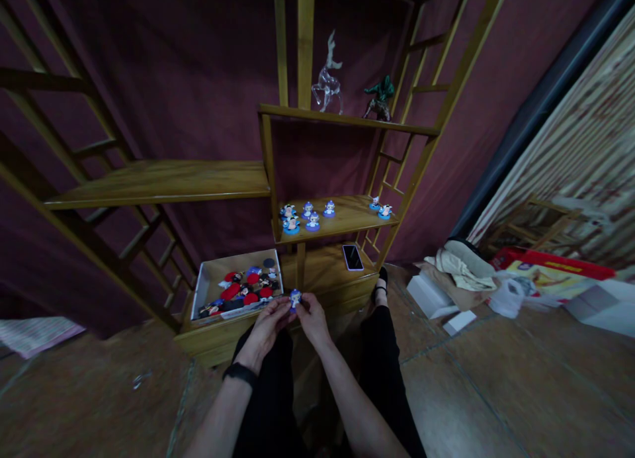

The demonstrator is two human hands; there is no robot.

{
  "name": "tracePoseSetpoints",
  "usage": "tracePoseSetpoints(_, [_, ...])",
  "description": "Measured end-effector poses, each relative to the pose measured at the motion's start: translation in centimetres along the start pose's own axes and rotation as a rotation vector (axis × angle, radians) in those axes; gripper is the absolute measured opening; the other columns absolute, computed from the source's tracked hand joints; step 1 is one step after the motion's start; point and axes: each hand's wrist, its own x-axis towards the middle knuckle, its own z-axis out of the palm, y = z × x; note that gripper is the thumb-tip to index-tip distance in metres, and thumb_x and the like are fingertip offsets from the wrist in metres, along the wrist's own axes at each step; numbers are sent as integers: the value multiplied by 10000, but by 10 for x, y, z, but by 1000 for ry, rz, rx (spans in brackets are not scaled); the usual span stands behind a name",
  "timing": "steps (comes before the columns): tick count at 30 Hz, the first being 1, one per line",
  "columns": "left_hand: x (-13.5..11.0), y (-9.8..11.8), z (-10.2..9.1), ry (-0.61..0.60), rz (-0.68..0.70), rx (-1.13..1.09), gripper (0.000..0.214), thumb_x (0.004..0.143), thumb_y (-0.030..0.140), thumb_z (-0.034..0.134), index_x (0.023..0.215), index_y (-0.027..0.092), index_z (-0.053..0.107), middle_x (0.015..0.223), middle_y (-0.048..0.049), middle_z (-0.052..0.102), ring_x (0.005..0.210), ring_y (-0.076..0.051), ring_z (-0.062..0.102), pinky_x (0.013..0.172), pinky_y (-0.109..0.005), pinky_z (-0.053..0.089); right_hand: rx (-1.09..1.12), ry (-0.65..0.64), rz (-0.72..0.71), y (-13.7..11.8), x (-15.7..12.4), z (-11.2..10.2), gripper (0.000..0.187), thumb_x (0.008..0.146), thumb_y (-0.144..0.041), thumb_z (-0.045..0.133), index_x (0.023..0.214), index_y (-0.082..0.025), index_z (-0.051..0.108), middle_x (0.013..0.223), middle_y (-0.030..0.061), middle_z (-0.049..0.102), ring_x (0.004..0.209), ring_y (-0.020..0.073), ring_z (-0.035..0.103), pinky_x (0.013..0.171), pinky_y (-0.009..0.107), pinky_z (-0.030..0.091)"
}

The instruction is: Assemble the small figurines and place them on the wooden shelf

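Observation:
Between my two hands I hold a small purple-and-white toy figurine (296, 300) upright, low in front of the shelf unit. The fingers of my left hand (270, 322) close on its left side, and my right hand (312, 316) grips it from the right. To the left, a white cardboard box (202, 286) holds several jumbled figurines with red, black and blue bases. On the wooden shelf (347, 223) above stand similar purple figurines (313, 221), beside a blue-based figurine (291, 225). At that shelf's right end is another blue-based figurine (385, 211).
A phone (352, 257) lies on the lowest shelf. Higher up stand a clear deer ornament (328, 81) and a dark green statuette (381, 99). White boxes (430, 296), a plastic bag (507, 297) and a red package (550, 273) lie on the floor at right.

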Motion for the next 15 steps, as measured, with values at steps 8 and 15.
tracePoseSetpoints(8, [0,-3,1,3,85,-15,405,569,121,754,947,180,622,854,-39,678,782,-154,631,741,-268,482,72,-40,-22,-5,-3,-1,272,718,-189,493,977,-217,572,927,3,644,874,149,591,811,291,453])
tracePoseSetpoints(15, [-1,-4,0,4,114,-43,392,560,123,758,931,171,640,832,-48,680,737,-145,621,704,-245,469,298,-40,66,1,-10,8,309,740,-317,532,1027,-203,541,919,22,633,787,151,593,655,264,495])
